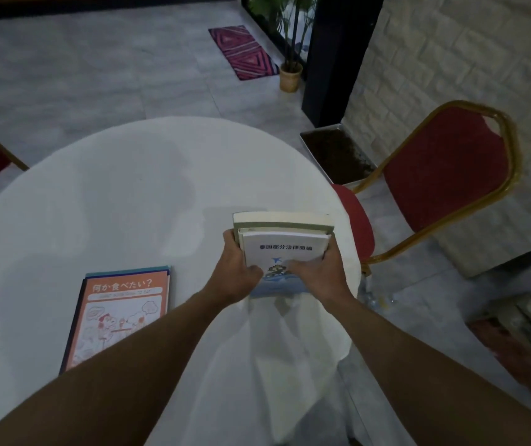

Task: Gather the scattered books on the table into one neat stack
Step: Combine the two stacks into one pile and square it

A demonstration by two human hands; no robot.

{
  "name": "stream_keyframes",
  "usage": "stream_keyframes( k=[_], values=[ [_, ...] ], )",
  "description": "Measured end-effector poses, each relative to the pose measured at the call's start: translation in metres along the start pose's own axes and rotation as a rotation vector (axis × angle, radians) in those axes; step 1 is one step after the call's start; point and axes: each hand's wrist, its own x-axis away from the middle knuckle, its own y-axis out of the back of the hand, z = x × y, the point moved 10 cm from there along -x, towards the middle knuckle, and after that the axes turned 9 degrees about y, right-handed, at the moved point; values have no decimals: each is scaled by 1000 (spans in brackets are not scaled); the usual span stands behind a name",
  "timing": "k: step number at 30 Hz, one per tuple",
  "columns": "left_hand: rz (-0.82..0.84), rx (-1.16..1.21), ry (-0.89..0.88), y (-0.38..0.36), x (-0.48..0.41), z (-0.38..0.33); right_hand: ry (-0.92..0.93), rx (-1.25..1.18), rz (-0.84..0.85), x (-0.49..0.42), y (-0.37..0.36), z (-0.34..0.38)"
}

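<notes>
Both hands clasp a small pile of books (285,233) near the right edge of the round, white-clothed worktop (113,194). The left hand (238,273) curls round the pile's left side and the right hand (320,275) round its right side. Both thumbs lie on the cover of the top white book (285,252), which bears a blue wave drawing. Under it sits a larger cream-paged book (282,219). Whether the pile rests on the cloth is unclear. Well apart to the hands' left, an orange-covered book (119,313) lies flat on other thin books. A red chair (444,175) stands beside the worktop.

Small stack (285,239) lies right of flat books (119,313) on table (113,188).
</notes>
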Motion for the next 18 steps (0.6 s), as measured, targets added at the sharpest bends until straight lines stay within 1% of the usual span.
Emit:
stream_keyframes(
  k=[2,4,10,13,18],
  values=[
    [13,-87,-74,-2,5,-6,6,8,7,7,4,-4],
    [14,-116,-104,-4,8,-9,16,25,17,11,6,-6],
    [19,-148,-127,-3,12,-9,-8,6,0,11,1,-3],
    [7,-171,-149,0,13,-9,9,12,-9,13,-1,1],
    [36,-198,-153,-3,11,-4,14,34,-16,16,-1,0]
  ],
)
